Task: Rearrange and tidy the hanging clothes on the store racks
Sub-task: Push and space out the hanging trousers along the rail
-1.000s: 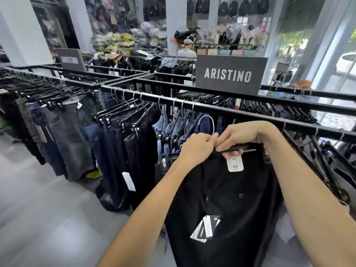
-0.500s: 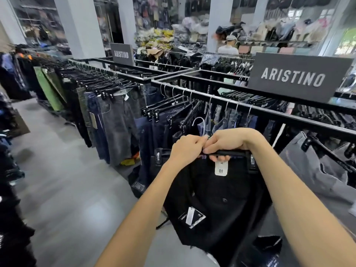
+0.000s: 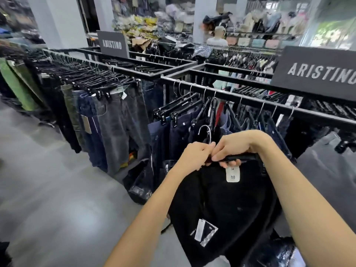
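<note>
A: Item in hand?
B: One pair of black trousers [image 3: 227,205] on a clip hanger [image 3: 238,158], off the rail, held in front of the rack [image 3: 250,99]. Left hand [image 3: 194,157] pinches the hanger's middle at the hook [image 3: 205,132]; right hand [image 3: 237,146] curls round its bar.
A: Progress?
B: Partway, I judge. Jeans [image 3: 115,128] and dark trousers already hang in rows; this pair is not yet rehung.
A: Counts?
B: Two brand signs [image 3: 112,44], one size label [image 3: 232,174], one swing tag [image 3: 204,231]. Hung garments: too many and too blurred to count.
</note>
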`<action>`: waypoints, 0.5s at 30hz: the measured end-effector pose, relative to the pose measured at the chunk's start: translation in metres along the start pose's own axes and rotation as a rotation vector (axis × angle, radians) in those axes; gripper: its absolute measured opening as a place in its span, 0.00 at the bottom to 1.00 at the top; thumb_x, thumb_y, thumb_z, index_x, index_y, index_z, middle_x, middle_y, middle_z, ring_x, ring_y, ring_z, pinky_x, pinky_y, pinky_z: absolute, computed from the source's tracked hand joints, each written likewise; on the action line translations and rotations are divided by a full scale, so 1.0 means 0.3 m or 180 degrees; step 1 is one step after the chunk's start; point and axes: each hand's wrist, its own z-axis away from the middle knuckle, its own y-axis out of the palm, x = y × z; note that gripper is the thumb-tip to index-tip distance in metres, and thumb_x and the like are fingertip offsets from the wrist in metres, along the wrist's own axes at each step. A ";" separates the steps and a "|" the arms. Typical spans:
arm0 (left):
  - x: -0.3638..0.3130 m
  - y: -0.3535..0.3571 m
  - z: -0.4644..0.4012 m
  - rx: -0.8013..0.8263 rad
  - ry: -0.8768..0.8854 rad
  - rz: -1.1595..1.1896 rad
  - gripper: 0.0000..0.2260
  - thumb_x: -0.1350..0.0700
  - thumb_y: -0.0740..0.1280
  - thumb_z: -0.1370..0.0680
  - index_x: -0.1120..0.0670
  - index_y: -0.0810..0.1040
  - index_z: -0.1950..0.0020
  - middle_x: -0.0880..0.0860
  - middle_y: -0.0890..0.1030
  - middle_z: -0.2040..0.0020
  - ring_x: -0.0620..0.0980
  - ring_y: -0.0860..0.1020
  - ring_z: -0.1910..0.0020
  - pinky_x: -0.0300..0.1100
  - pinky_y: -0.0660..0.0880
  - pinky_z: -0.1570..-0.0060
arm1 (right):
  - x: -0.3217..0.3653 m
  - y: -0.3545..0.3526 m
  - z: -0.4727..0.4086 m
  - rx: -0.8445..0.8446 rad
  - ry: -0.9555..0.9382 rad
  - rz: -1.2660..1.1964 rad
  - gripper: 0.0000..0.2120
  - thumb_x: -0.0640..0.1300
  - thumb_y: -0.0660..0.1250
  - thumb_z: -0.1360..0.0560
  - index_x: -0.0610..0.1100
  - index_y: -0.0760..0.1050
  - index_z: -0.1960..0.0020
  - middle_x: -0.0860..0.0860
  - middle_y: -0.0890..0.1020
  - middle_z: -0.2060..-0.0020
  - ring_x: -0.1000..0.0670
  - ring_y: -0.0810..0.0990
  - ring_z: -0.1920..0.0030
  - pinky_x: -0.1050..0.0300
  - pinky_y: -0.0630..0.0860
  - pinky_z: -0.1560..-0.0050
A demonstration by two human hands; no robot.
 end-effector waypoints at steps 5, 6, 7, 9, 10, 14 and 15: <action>-0.025 0.085 -0.076 0.0501 0.0144 0.0213 0.25 0.42 0.56 0.18 0.59 0.78 0.62 0.53 0.74 0.72 0.47 0.70 0.81 0.41 0.71 0.72 | -0.063 -0.028 0.030 -0.0058 0.0515 -0.0153 0.22 0.42 0.62 0.18 0.45 0.78 0.71 0.50 0.77 0.75 0.53 0.71 0.77 0.58 0.68 0.67; -0.033 0.106 -0.089 0.0586 0.0179 0.0231 0.24 0.42 0.56 0.18 0.59 0.78 0.62 0.54 0.73 0.72 0.49 0.70 0.80 0.40 0.70 0.72 | -0.079 -0.031 0.041 -0.0080 0.0611 -0.0210 0.23 0.42 0.62 0.18 0.46 0.78 0.72 0.50 0.77 0.75 0.53 0.71 0.77 0.59 0.68 0.68; -0.041 0.125 -0.100 0.0668 0.0220 0.0233 0.23 0.43 0.56 0.18 0.57 0.78 0.63 0.55 0.73 0.72 0.51 0.71 0.80 0.39 0.69 0.72 | -0.093 -0.033 0.055 -0.0104 0.0695 -0.0252 0.23 0.42 0.62 0.18 0.45 0.77 0.72 0.50 0.77 0.75 0.53 0.71 0.77 0.59 0.68 0.69; -0.062 0.161 -0.119 0.0808 0.0292 0.0236 0.22 0.44 0.56 0.18 0.53 0.77 0.64 0.54 0.73 0.73 0.53 0.72 0.79 0.39 0.68 0.72 | -0.121 -0.036 0.077 -0.0172 0.0845 -0.0337 0.23 0.41 0.62 0.18 0.45 0.77 0.71 0.50 0.77 0.75 0.53 0.70 0.77 0.60 0.68 0.70; -0.070 0.176 -0.130 0.0867 0.0313 0.0282 0.21 0.44 0.56 0.18 0.52 0.77 0.65 0.54 0.74 0.73 0.53 0.72 0.78 0.39 0.69 0.71 | -0.134 -0.038 0.084 -0.0213 0.0920 -0.0400 0.22 0.41 0.62 0.18 0.44 0.77 0.71 0.49 0.77 0.74 0.53 0.70 0.77 0.60 0.67 0.71; -0.108 0.224 -0.175 0.0956 0.0269 0.0643 0.22 0.46 0.59 0.18 0.52 0.75 0.69 0.48 0.75 0.75 0.46 0.72 0.79 0.38 0.71 0.74 | -0.175 -0.062 0.102 -0.0419 0.1226 -0.0662 0.17 0.40 0.62 0.19 0.42 0.77 0.66 0.48 0.77 0.71 0.53 0.70 0.76 0.62 0.67 0.74; -0.117 0.235 -0.181 0.0948 0.0278 0.0696 0.22 0.47 0.59 0.17 0.51 0.75 0.70 0.47 0.75 0.75 0.43 0.71 0.80 0.37 0.71 0.75 | -0.181 -0.070 0.105 -0.0426 0.1272 -0.0641 0.16 0.40 0.62 0.19 0.42 0.77 0.65 0.48 0.77 0.71 0.53 0.70 0.76 0.62 0.67 0.74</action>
